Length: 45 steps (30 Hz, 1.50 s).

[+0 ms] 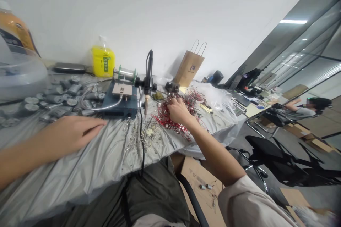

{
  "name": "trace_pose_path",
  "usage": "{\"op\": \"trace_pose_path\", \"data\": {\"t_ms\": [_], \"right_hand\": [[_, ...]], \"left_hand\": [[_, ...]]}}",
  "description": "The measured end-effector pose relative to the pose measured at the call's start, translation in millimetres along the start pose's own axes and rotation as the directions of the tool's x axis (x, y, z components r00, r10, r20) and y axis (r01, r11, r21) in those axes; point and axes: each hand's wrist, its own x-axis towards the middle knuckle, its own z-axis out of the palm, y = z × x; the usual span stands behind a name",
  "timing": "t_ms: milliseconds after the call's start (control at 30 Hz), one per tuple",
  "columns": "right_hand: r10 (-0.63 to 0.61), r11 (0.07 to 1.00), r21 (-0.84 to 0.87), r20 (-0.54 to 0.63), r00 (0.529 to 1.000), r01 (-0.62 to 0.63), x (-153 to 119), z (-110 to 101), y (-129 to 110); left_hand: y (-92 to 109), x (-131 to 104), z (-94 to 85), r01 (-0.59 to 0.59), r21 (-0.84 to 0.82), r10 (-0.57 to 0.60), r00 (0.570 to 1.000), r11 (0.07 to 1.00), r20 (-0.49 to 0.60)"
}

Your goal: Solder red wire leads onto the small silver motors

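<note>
My right hand reaches into a tangled pile of red wires with small metal parts; its fingers are bent and their tips are hidden in the pile. My left hand lies palm down on the grey plastic sheet with its fingers stretched out, in front of several grey metal cylinders. Between the hands is a dark blue soldering station with a solder spool. A soldering iron hangs upright in its holder, tip down, over scattered solder bits.
A yellow bottle, a paper bag and a clear plastic bag stand at the back. The black cable crosses the table edge. An open cardboard box is below. Another person sits far right.
</note>
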Motion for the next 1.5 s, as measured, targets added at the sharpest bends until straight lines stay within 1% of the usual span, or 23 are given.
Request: {"op": "trace_pose_path", "data": {"t_ms": [133,333,467,633,767,867,933,1000,1067,1167,1267,1333,1400,1433,1500], "right_hand": [[-0.044,0.999,0.033,0.028,0.999,0.043,-3,-5,1],[-0.029,0.998,0.048,0.037,0.999,0.027,-9,-5,-4],[-0.067,0.995,0.079,0.054,0.996,0.063,-23,-9,-5],[-0.127,0.983,0.133,0.009,0.992,0.125,-40,-13,-3],[-0.231,0.956,0.188,0.013,0.973,0.225,-44,-12,7],[-0.274,0.933,0.231,-0.036,0.961,0.275,-47,-13,13],[-0.338,0.904,0.261,-0.056,0.94,0.34,-49,-13,12],[-0.416,0.864,0.29,-0.05,0.908,0.411,-51,-13,9],[-0.455,0.841,0.309,-0.043,0.889,0.445,-52,-12,7],[-0.425,0.845,0.316,-0.09,0.901,0.431,-52,-13,11],[-0.345,0.856,0.337,-0.194,0.918,0.393,-51,-17,23],[-0.272,0.862,0.36,-0.265,0.925,0.356,-52,-21,30],[-0.225,0.863,0.38,-0.304,0.926,0.334,-54,-25,36],[-0.23,0.857,0.388,-0.304,0.925,0.34,-56,-26,37],[-0.294,0.829,0.403,-0.276,0.915,0.388,-59,-28,38]], "left_hand": [[-1,-1,1.0,-0.008,-0.003,0.008,1.0,1.0,0.0],[-5,-1,6.8,-0.024,0.0,0.024,0.999,1.0,-0.042],[-6,-1,7.7,-0.035,0.002,0.035,0.998,0.999,-0.05],[-5,0,8.1,-0.046,0.009,0.046,0.997,0.999,-0.062],[-3,1,7.5,-0.056,0.013,0.057,0.996,0.998,-0.073],[-3,1,7.5,-0.065,0.014,0.065,0.995,0.998,-0.079],[-5,1,8.8,-0.069,0.016,0.07,0.994,0.997,-0.085],[-8,0,10.9,-0.076,0.018,0.078,0.992,0.997,-0.098],[-10,0,12.9,-0.089,0.021,0.091,0.99,0.996,-0.112],[-12,0,14.1,-0.118,0.032,0.121,0.982,0.992,-0.142],[-12,0,13.4,-0.159,0.048,0.165,0.97,0.986,-0.181],[-12,1,12.6,-0.202,0.058,0.21,0.954,0.978,-0.212],[-10,2,11.3,-0.256,0.068,0.265,0.931,0.964,-0.25],[-8,2,10.3,-0.282,0.073,0.291,0.917,0.957,-0.274],[-2,3,7.2,-0.324,0.086,0.334,0.882,0.942,-0.331]]}}
